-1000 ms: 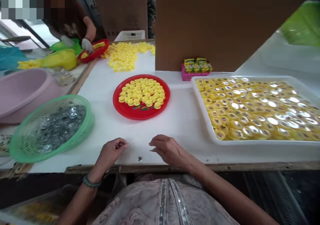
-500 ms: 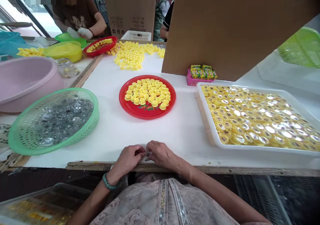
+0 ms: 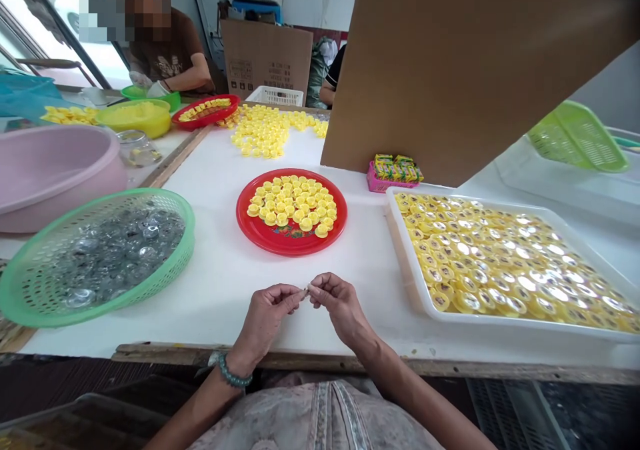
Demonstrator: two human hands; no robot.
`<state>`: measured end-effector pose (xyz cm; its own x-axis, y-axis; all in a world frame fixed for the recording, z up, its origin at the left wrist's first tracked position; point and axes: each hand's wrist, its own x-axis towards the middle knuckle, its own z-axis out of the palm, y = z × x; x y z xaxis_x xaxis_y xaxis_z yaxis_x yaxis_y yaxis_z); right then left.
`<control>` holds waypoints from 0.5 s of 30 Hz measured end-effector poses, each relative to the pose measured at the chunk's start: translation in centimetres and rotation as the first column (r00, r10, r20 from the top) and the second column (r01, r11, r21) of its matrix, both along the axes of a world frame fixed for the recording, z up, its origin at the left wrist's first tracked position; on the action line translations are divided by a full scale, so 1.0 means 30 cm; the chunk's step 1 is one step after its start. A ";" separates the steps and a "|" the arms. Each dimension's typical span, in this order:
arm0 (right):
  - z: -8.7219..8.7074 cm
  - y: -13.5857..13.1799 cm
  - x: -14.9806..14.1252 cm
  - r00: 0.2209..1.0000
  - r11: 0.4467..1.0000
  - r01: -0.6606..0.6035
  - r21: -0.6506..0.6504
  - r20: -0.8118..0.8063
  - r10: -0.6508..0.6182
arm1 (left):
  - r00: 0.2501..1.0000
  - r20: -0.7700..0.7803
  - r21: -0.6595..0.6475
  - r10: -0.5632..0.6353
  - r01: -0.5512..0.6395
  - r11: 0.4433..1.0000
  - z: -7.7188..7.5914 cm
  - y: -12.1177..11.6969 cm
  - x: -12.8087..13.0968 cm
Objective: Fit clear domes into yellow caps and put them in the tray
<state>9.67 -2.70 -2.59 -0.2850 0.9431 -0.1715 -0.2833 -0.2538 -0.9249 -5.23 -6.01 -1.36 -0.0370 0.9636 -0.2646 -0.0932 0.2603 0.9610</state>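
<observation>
My left hand (image 3: 265, 317) and my right hand (image 3: 337, 303) meet above the table's front edge, thumbs and fingertips pinched together. Between them is a tiny pale piece with a dark mark (image 3: 305, 293), mostly hidden by the fingers; its kind is too small to make out. Just beyond lies a red plate (image 3: 260, 240) holding many small yellow plastic cups (image 3: 300, 200). Left of my hands, a green mesh basket (image 3: 187, 243) contains clear plastic domes (image 3: 117, 257). At the right, a white tray (image 3: 425, 303) is filled with yellow cups under shiny clear covers (image 3: 500, 257).
A pink basket (image 3: 385, 185) of small yellow-green packets stands against a large cardboard sheet (image 3: 430, 70). Loose yellow cups (image 3: 263, 133) lie toward the back. A pink basin (image 3: 55, 170) and clear jar (image 3: 137, 150) are at left. A gloved co-worker (image 3: 175, 63) sits across.
Both hands have risen and moved slightly forward from the table edge, still pinched together around the small piece. The view has tilted up a little. The co-worker's gloved hands have shifted.
</observation>
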 end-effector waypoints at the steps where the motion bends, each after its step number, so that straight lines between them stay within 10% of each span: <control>1: -0.001 0.000 -0.003 0.999 1.000 0.021 -0.011 -0.049 -0.021 | 1.000 0.018 0.004 0.016 -0.016 1.000 0.003 0.002 0.011; 9: -0.010 0.010 0.002 0.998 0.998 0.062 0.009 -0.025 -0.062 | 0.998 0.019 0.031 0.056 -0.057 0.998 0.007 0.031 0.036; 15: 0.051 0.025 0.044 0.948 0.942 -0.096 0.323 0.317 -0.012 | 0.981 -0.184 0.124 -0.062 0.086 0.989 0.039 0.058 -0.006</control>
